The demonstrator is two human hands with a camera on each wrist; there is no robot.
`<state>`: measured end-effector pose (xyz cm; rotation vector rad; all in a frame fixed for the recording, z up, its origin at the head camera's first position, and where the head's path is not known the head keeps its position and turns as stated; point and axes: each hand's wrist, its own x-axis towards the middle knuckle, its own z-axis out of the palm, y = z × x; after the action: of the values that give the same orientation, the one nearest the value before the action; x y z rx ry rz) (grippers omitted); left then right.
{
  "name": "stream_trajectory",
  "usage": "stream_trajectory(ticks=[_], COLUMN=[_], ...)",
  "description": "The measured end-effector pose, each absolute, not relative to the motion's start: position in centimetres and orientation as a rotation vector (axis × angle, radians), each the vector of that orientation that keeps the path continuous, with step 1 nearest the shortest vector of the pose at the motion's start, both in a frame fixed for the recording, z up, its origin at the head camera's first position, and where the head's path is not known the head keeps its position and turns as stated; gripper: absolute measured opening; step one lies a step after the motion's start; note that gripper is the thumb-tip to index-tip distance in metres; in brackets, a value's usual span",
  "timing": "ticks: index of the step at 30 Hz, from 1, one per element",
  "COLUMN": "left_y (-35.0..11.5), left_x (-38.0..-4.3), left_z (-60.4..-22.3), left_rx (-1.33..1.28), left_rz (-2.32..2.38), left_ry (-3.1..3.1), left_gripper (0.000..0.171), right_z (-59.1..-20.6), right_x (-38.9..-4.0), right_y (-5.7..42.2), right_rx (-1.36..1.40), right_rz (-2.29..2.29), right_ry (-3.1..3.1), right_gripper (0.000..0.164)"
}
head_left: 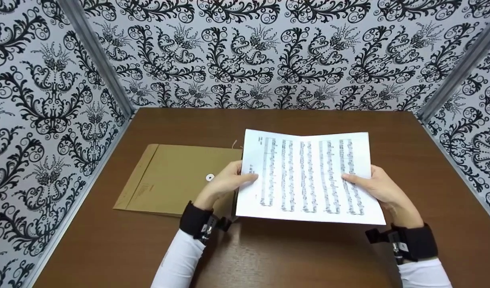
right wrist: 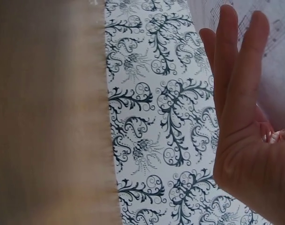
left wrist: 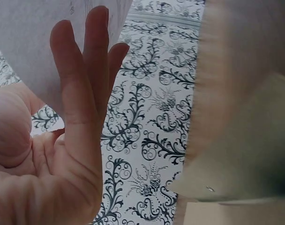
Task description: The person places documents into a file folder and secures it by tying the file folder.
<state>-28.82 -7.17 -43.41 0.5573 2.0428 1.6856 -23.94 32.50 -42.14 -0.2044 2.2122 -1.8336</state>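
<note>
A white sheet of music [head_left: 309, 178] is held up over the table, its staves running up and down in the head view. My left hand [head_left: 227, 182] pinches its left edge, thumb on the printed face and fingers behind. On the opposite edge my right hand [head_left: 383, 188] grips the same way. The sheet bends slightly, with a dip in its top edge. In the left wrist view the fingers [left wrist: 81, 89] lie against the back of the paper. The right wrist view shows the other hand's fingers [right wrist: 241, 65] extended behind the sheet too.
A tan envelope [head_left: 177, 176] with a white button [head_left: 210, 177] and a string lies on the brown wooden table [head_left: 293, 256], left of the sheet, which hides its right end. Patterned black-and-white walls [head_left: 269, 60] stand at the back and sides.
</note>
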Motion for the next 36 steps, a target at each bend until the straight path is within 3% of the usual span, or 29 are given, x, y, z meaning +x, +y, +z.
stream_trajectory(ticks=[5,10,16,36], left_y=[-8.0,-8.9,-9.8,-9.8], left_x=[-29.0,-29.4,-29.7,-30.2], left_z=[-43.8,-43.7,-44.0,-45.8], left_rx=[0.505,0.379,0.301,0.198], left_rz=[1.683,1.667,1.613,1.440], left_ry=[2.106,2.171,2.293,2.415], left_gripper=[0.043,0.050,0.046,0.046], right_z=[-42.5,-42.3,-42.2,-43.2], right_x=[-24.2,-24.6,-25.2,-26.2], right_y=[32.0,31.1,30.1,28.5], right_rx=[-0.166,-0.139,-0.105,-0.051], right_rz=[-1.760,-1.737,-1.676,-1.500], right_ry=[2.291,2.341,2.425,2.555], right_gripper=[0.021,0.039,0.054,0.052])
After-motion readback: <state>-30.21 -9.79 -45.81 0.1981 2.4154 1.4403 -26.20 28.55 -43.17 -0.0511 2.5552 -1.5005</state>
